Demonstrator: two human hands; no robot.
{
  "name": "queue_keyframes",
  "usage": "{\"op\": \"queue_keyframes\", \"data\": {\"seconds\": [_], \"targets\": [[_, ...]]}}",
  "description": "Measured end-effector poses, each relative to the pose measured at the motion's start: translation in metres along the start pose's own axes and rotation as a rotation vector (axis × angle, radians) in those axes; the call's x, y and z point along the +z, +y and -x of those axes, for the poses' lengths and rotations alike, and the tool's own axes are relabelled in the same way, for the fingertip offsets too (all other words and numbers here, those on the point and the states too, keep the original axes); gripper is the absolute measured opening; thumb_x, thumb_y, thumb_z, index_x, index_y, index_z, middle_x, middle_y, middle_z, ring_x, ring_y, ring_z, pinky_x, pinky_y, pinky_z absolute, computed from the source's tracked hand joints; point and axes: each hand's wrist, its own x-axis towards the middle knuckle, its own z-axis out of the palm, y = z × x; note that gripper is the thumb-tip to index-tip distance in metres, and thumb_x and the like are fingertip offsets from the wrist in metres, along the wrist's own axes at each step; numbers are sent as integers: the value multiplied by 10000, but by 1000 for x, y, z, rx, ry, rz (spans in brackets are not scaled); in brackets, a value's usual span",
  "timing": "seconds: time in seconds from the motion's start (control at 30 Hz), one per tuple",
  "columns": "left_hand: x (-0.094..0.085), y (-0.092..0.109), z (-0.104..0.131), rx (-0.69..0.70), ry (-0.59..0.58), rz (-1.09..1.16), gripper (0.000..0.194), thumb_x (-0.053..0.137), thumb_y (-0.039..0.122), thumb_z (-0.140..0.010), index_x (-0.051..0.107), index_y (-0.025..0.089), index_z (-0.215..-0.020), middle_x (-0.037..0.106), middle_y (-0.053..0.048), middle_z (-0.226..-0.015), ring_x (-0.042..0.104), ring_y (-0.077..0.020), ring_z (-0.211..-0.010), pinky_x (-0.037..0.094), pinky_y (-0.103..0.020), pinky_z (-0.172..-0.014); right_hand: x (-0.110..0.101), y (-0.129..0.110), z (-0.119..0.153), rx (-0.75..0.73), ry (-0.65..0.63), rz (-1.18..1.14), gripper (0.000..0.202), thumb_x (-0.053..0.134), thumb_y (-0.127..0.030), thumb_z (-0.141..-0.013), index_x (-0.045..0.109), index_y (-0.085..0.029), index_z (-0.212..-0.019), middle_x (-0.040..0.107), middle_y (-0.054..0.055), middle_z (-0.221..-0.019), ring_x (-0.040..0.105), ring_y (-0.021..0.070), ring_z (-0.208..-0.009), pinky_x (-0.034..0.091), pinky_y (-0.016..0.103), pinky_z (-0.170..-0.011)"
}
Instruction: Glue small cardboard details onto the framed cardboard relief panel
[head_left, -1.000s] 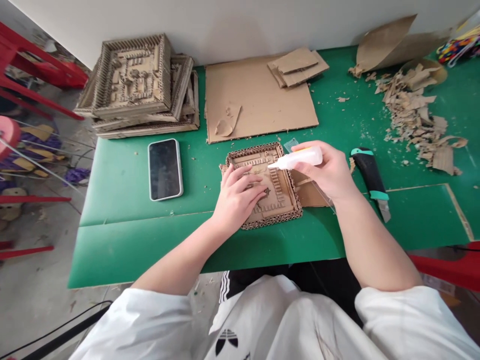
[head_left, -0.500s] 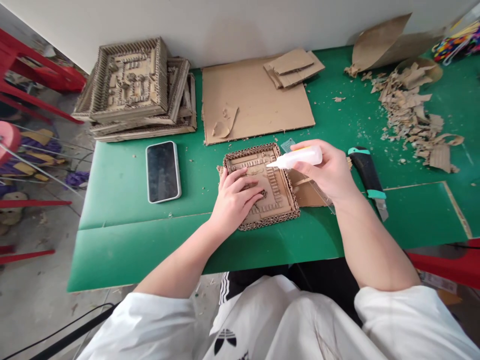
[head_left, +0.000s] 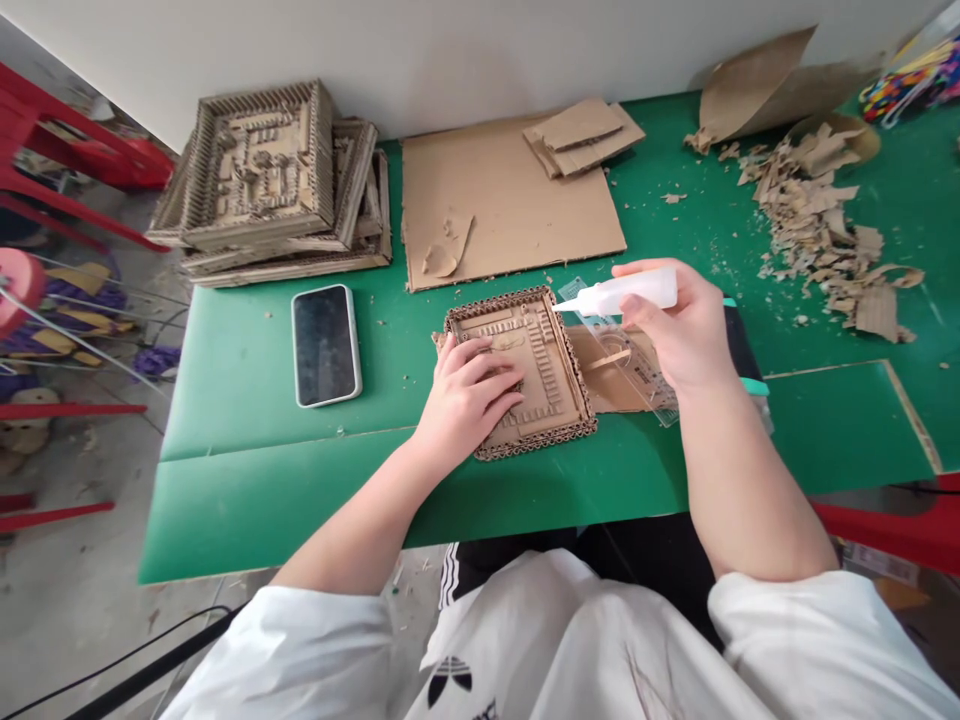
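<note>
- Holding one white plastic squeeze bottle with a thin pointed nozzle [head_left: 630,292], the person's right hand [head_left: 688,322] is curled narrowly around its body.
- The nozzle points left, to the far right corner of one brown corrugated-cardboard tray with a ridged rim [head_left: 544,440]; from where I stand I cannot tell whether it touches.
- That tray lies flat on one green-covered table [head_left: 360,500], directly under the left hand [head_left: 466,400] and to the left of the right hand.
- The left hand rests palm down over the tray's left side, its fingers loosely spread.
- Just right of the tray sit one flat brown cardboard piece [head_left: 619,397], one clear plastic ruler with printed markings [head_left: 663,408] and one slim pale stick [head_left: 607,359].
- Farther right, one black-and-teal box cutter [head_left: 741,345] is partly hidden behind the right wrist.
- Well to the left of the left hand lies one dark-screened phone in a white case [head_left: 326,345].
- At the far left I count at least three brown cardboard trays in one stack [head_left: 262,160].
- At the far middle lies one large flat brown cardboard sheet [head_left: 517,220], with at least two smaller cardboard pieces [head_left: 585,140] on its right corner.
- At the far right spreads one heap of torn brown cardboard scraps [head_left: 829,220], too many to count.
</note>
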Motion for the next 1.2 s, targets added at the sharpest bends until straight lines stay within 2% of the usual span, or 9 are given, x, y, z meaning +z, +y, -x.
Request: {"op": "queue_keyframes", "data": {"seconds": [0.17, 0.4, 0.63, 0.83, 1.0, 1.1, 1.2], "targets": [[4, 4, -3, 14, -33, 30, 180, 581, 282, -869, 693, 240, -1004, 717, -19, -908, 571, -224, -1034, 282, -578, -1096, 1, -2, 1, 3, -10, -33, 384, 708, -548, -685, 656, -261, -933, 687, 24, -944, 664, 167, -807, 544, 271, -583], [6, 7, -5, -28, -70, 33, 263, 607, 293, -849, 648, 255, -1106, 707, -29, -934, 573, -236, -1046, 264, -585, -1102, 2, -4, 2, -4, -23, -65, 346, 736, -501, -676, 665, -267, -919, 690, 13, -929, 657, 149, -745, 524, 262, -548], [3, 6, -6, -24, -90, 19, 268, 567, 270, -875, 629, 227, -1132, 702, -42, -963, 592, -222, -1015, 240, -595, -1116, -6, 3, -4, -79, 70, 35, 365, 677, -511, -734, 617, -253, -984, 659, 40, -1027, 652, 198, -903, 550, 322, -673], [2, 10, -15, -14, -128, 5, 278, 545, 232, -884, 623, 214, -1151, 689, -57, -979, 615, -204, -950, 244, -603, -1117, -16, 16, -13, -12, 86, 199, 329, 700, -382, -720, 523, -222, -946, 621, 7, -851, 605, 134, -703, 502, 300, -614], [-4, 13, -22, -5, -208, 2, 291, 628, 292, -833, 646, 207, -1110, 693, -59, -997, 580, -260, -1075, 193, -654, -1108, -20, 31, -20, 40, 126, 53, 382, 721, -406, -684, 451, -243, -899, 582, -24, -781, 591, 116, -672, 478, 263, -564], [-8, 17, -30, 4, -171, 10, 263, 630, 329, -830, 669, 212, -1063, 691, -56, -988, 568, -258, -1089, 209, -643, -1105, -21, 34, -22, 52, 125, 30, 359, 690, -436, -717, 440, -247, -893, 576, -26, -780, 600, 112, -674, 480, 252, -550], [0, 25, -46, 56, -119, -25, 240, 585, 315, -863, 681, 194, -1047, 681, -61, -935, 579, -229, -1012, 306, -587, -1080, -23, 32, -24, 86, 129, -53, 372, 691, -436, -711, 419, -251, -885, 574, -29, -782, 598, 100, -638, 480, 238, -520]]}}
